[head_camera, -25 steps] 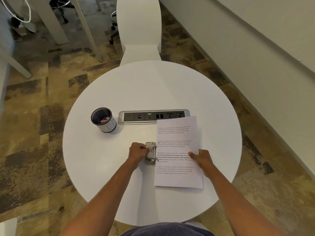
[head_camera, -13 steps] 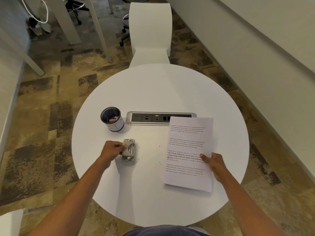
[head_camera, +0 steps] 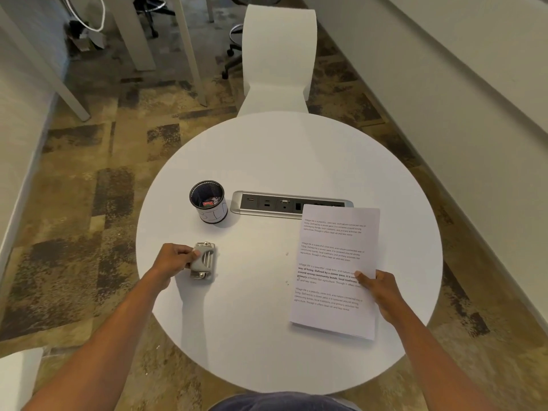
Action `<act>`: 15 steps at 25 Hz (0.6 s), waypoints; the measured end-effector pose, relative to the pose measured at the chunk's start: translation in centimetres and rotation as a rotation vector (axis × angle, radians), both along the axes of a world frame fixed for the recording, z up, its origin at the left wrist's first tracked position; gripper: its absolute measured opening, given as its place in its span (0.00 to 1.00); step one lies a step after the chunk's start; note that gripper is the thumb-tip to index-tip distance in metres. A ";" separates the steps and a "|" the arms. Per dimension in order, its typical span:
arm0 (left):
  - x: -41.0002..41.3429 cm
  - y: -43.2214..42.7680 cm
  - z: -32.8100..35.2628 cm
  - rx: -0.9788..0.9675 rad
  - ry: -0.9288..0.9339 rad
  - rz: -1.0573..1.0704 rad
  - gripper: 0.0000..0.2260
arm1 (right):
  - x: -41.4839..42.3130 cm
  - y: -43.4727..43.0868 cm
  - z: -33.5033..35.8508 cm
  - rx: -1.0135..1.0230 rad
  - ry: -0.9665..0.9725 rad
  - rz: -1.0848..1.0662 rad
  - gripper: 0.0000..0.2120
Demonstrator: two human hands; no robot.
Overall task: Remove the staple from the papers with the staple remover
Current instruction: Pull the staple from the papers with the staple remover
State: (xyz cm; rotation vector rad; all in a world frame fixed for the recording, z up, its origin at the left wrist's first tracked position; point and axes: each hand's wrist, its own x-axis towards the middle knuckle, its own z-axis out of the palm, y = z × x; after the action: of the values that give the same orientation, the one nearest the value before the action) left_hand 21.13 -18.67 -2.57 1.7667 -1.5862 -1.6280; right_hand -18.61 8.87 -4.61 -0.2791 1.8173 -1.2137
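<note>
Head view, staple remover [head_camera: 203,261] gripped in left hand [head_camera: 175,260] fingers [head_camera: 192,254]

Bare forearms, dark blue garment [head_camera: 281,403]

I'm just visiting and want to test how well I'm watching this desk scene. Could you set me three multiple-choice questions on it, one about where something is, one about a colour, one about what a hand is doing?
1. Where is the staple remover?
A. on the papers
B. on the table, left of the papers
C. in the mesh cup

2. What colour is the table?
A. white
B. black
C. wooden brown

3. What is the right hand doing?
A. resting flat on bare table
B. lifting the cup
C. gripping the right edge of the papers

Answers: 1 B, the left hand holds it on the tabletop, apart from the sheets. 2 A, the round top is plain white. 3 C, its thumb lies on the printed page at the edge.
</note>
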 end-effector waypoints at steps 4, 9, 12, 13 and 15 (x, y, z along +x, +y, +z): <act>0.9 -0.3 -0.3 0.034 -0.009 0.017 0.08 | 0.0 0.0 -0.1 0.017 -0.006 -0.005 0.10; 1.1 0.1 -1.2 0.042 -0.010 -0.015 0.12 | 0.1 0.2 0.1 0.016 -0.003 0.010 0.12; 1.2 0.1 -1.2 0.032 -0.031 -0.045 0.12 | -0.1 0.2 0.9 0.005 0.004 0.012 0.12; 1.2 0.0 -1.0 0.007 -0.053 -0.054 0.13 | -0.3 0.1 1.2 -0.002 0.007 0.015 0.11; 0.6 -0.1 -0.5 -0.162 -0.202 -0.017 0.14 | -0.7 -0.1 2.3 -0.031 0.011 0.026 0.10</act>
State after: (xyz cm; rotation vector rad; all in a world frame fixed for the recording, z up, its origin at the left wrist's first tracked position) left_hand 21.75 -18.73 -3.03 1.8842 -1.7698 -1.3202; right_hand -19.26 8.75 -2.30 -0.3260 1.8004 -1.2255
